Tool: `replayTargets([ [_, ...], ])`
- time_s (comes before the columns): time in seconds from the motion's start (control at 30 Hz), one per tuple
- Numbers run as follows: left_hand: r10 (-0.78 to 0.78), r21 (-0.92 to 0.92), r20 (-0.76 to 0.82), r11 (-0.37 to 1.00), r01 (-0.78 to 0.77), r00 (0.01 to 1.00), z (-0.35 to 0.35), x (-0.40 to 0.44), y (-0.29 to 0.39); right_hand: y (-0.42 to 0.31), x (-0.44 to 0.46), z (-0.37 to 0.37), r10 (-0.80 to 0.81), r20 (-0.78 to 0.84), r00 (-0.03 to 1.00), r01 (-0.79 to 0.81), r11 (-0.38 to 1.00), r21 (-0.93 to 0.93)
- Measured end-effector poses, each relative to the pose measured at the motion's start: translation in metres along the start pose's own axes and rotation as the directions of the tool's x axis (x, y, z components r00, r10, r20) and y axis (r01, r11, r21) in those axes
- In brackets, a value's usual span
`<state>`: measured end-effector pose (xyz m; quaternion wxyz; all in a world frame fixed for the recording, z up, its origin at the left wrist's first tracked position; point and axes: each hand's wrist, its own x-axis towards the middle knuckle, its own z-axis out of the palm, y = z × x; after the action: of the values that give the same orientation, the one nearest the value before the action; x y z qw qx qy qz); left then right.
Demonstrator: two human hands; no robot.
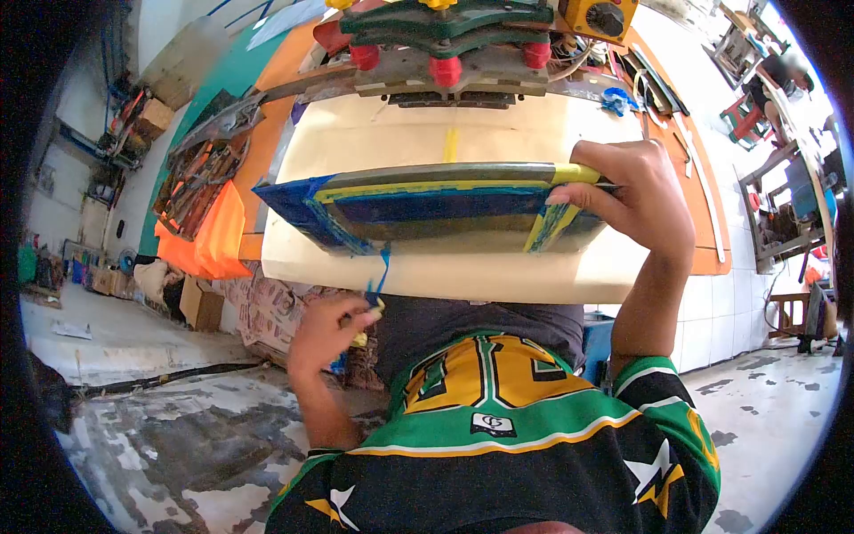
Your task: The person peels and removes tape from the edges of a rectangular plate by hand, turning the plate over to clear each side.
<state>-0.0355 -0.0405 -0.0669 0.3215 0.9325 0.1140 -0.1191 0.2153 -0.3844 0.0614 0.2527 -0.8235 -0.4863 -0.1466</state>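
Observation:
A screen printing frame (436, 209) with dark mesh, yellow tape borders and blue ink stains is tilted up over the pale board. My right hand (636, 191) grips its right end, thumb on the near face and fingers over the top edge. My left hand (331, 329) is closed in a pinch in front of the board's near edge, holding a thin strip of blue-stained tape (384, 271). That strip runs up to the frame's lower left corner. A bit of yellow shows at my left fingertips.
Beyond the pale board (356, 142) stands a green press with red knobs (445, 71). A crumpled blue scrap (616, 101) lies at the right. Tools (200, 182) and orange cloth (209, 236) are on the left. Another person (783, 76) sits far right.

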Motion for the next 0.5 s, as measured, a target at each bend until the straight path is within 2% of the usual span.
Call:
replayTargets([
  [0.03, 0.107, -0.032, -0.227, 0.993, -0.117, 0.968, -0.006, -0.002, -0.001, -0.001, -0.001, -0.001, 0.008, 0.014, 1.000, -0.009, 1.000, 0.016],
  [0.07, 0.196, -0.038, -0.444, 0.971, -0.237, 0.875, -0.011, -0.004, -0.005, -0.002, -0.003, -0.001, 0.017, 0.028, 0.999, -0.018, 0.999, 0.032],
  [0.1, 0.199, -0.037, -0.440, 0.970, -0.239, 0.876, -0.016, -0.006, -0.012, -0.002, -0.004, -0.001, 0.021, 0.028, 0.999, -0.022, 0.999, 0.031],
  [0.17, 0.292, -0.018, -0.730, 0.896, -0.445, 0.618, -0.021, -0.009, -0.027, -0.005, -0.006, -0.002, -0.016, 0.006, 1.000, 0.016, 1.000, 0.012],
  [0.2, 0.294, -0.019, -0.728, 0.894, -0.447, 0.619, -0.019, -0.008, -0.031, -0.006, -0.007, -0.003, -0.013, 0.006, 1.000, 0.013, 1.000, 0.010],
  [0.27, 0.121, -0.218, -0.817, 0.840, -0.496, 0.564, -0.014, -0.003, -0.038, -0.009, -0.007, -0.005, -0.050, 0.009, 0.999, 0.050, 0.998, -0.035],
  [0.3, 0.125, -0.218, -0.815, 0.839, -0.498, 0.566, -0.013, 0.002, -0.030, -0.011, -0.008, -0.004, -0.046, 0.007, 0.999, 0.046, 0.998, -0.036],
  [0.37, -0.095, -0.375, -0.870, 0.764, -0.525, 0.484, -0.009, 0.024, -0.006, -0.012, -0.010, -0.003, -0.006, -0.054, 0.999, 0.010, 0.997, 0.082],
  [0.4, -0.069, -0.344, -0.880, 0.774, -0.532, 0.470, -0.009, 0.031, -0.009, -0.013, -0.011, -0.003, -0.004, -0.055, 0.998, 0.008, 0.997, 0.080],
  [0.43, -0.066, -0.344, -0.879, 0.772, -0.534, 0.471, -0.005, 0.035, -0.014, -0.013, -0.012, -0.003, 0.035, -0.078, 0.996, -0.024, 0.991, 0.132],
  [0.5, -0.129, -0.448, -0.810, 0.766, -0.462, 0.572, 0.001, 0.039, -0.017, -0.010, -0.015, -0.002, 0.075, -0.101, 0.992, -0.056, 0.982, 0.182],
])
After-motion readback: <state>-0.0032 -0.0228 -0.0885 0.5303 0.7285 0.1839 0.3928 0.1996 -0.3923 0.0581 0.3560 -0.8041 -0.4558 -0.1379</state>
